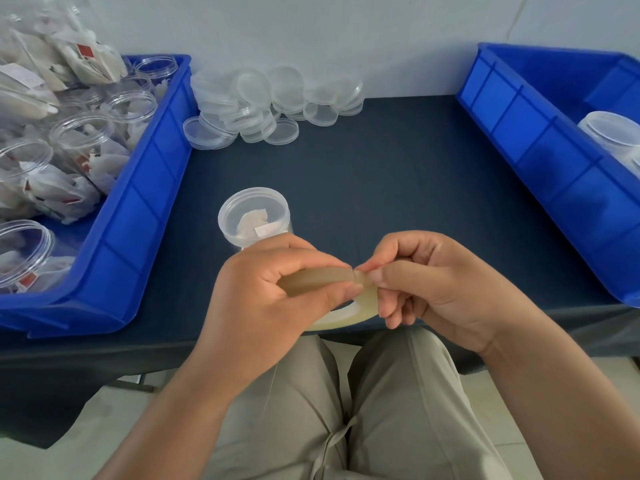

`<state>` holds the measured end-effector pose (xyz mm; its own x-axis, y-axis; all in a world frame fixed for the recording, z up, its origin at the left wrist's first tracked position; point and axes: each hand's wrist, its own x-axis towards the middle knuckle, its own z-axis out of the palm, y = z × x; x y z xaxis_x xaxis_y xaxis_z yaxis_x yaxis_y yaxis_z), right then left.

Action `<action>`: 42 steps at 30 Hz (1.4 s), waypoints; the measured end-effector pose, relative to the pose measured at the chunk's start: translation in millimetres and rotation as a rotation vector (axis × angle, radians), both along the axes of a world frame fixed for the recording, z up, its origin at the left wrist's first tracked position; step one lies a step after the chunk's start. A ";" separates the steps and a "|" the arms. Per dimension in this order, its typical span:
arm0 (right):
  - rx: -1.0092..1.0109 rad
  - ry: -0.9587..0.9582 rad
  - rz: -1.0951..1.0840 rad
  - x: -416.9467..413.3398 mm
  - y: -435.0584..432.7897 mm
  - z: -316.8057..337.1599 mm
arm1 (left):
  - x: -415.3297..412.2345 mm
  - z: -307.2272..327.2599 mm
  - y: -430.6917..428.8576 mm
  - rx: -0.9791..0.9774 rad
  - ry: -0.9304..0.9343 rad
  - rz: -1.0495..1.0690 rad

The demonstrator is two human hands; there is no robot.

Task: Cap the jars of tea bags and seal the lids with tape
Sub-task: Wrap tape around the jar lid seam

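Note:
A clear jar [254, 216] with a translucent lid on it and tea bags inside stands on the dark table, just beyond my left hand. My left hand [270, 292] grips a roll of clear tape [332, 278] over the table's front edge. My right hand [426, 282] pinches the tape's loose end at the top of the roll, thumb and forefinger together. A pile of loose clear lids [266, 105] lies at the back of the table by the wall.
A blue bin [138, 188] on the left holds several open jars of tea bags [83, 147]. A second blue bin [540, 147] on the right holds one capped jar [613, 133]. The dark table [398, 181] lies between them. My knees are below its edge.

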<state>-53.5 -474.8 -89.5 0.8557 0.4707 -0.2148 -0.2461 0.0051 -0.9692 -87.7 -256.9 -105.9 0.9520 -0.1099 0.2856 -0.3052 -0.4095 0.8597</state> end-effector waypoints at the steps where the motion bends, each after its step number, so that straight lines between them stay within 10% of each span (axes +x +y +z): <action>1: 0.008 0.006 -0.001 -0.1 -0.1 -0.2 | 0.0 0.6 0.6 0.004 -0.008 -0.001; 42: -0.050 -0.219 -0.117 22.2 0.0 28.1 | 26.8 17.5 -8.1 0.120 -0.377 0.086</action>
